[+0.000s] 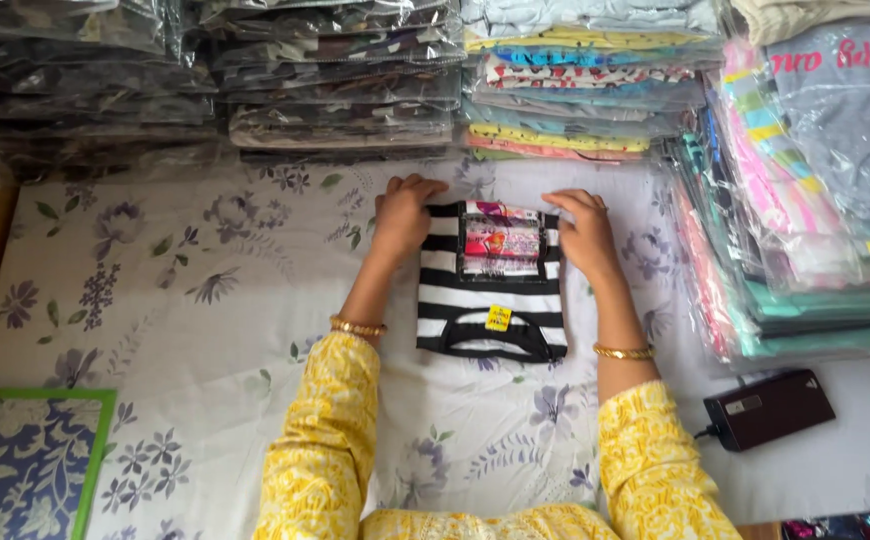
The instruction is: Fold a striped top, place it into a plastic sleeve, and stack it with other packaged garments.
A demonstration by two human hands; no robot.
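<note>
A folded black-and-white striped garment (490, 295) lies on a floral bedsheet (205, 300), with a colourful printed panel on its upper part and a small yellow tag (498, 318) near its neckline. My left hand (403, 215) rests on the garment's upper left corner, fingers curled over the fold. My right hand (580, 230) presses the upper right corner. Both arms wear yellow patterned sleeves and gold bangles.
Stacks of clothes in clear plastic bags line the back: dark ones (335, 80) at left and centre, bright ones (575, 80) beyond the garment. A leaning pile (805, 200) fills the right. A dark small box with a cable (767, 408) lies at lower right. A green-edged cloth (25, 460) sits lower left.
</note>
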